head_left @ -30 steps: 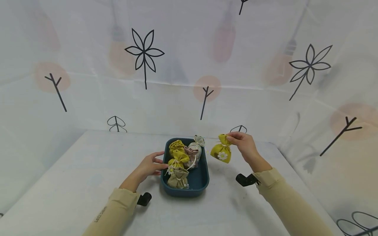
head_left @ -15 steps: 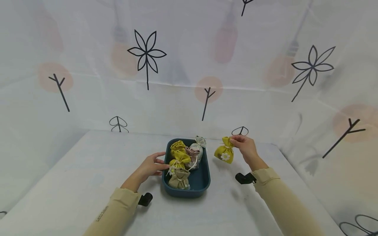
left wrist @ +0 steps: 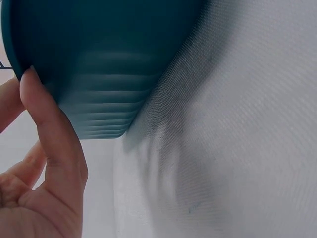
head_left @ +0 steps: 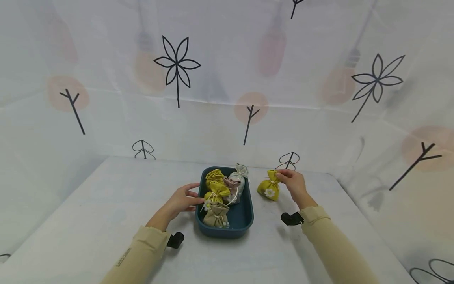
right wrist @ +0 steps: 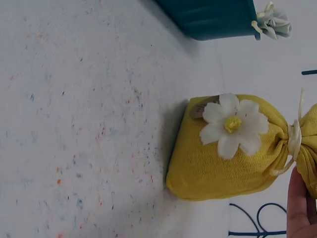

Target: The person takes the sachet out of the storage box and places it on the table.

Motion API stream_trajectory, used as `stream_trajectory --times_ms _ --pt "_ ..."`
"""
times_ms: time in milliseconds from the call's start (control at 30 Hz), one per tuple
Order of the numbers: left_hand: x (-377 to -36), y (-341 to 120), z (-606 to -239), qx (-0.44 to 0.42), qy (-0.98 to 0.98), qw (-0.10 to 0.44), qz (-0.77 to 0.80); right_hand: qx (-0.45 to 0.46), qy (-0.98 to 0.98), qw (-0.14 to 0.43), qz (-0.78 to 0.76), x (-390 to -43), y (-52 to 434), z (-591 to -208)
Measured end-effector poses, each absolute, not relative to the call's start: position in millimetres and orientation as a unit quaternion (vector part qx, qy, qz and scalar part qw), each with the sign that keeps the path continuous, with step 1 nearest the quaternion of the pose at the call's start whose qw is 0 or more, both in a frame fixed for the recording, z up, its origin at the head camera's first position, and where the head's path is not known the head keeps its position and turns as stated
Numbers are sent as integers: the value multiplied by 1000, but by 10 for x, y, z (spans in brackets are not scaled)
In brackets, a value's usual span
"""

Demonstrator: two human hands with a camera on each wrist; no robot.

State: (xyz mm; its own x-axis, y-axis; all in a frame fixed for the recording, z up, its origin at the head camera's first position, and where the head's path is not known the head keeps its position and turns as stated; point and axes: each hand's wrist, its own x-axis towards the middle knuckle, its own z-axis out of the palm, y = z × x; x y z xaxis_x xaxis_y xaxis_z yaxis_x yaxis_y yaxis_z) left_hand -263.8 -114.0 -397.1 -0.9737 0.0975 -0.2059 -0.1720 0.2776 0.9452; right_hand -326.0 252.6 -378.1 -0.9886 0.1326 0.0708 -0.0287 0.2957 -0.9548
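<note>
My right hand pinches the gathered neck of a yellow drawstring pouch to the right of a dark teal plastic bin. In the right wrist view the pouch shows a white cloth flower and a cord tie, with its base right at the tabletop. My left hand touches the bin's left side, fingers spread, thumb at the rim; the left wrist view shows a fingertip against the bin's rim. Inside the bin lie yellow pouches, a beige pouch, a pinkish pouch and a pale grey one.
The bin stands on a white-covered table. Behind it hangs a white backdrop printed with line-drawn plants. Black wrist-camera mounts stick out from both cuffs.
My right hand has lowered the yellow pouch toward the tabletop, after shifting slightly right. The left hand stays at the bin.
</note>
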Motion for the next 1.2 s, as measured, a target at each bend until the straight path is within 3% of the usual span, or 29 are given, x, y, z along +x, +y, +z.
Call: stream_trajectory --times_ms 300,800,1200 --pt "-2643 -1118 -3956 -21 792 113 599 -44 -821 57 566 -3153 2584 -3735" --pt "-2658 -1110 -3968 -19 792 113 600 -63 -802 106 585 -2944 2545 -3640" --pt "-2616 -1129 -3941 -25 795 114 596 -42 -799 83 594 -2802 2416 -3592"
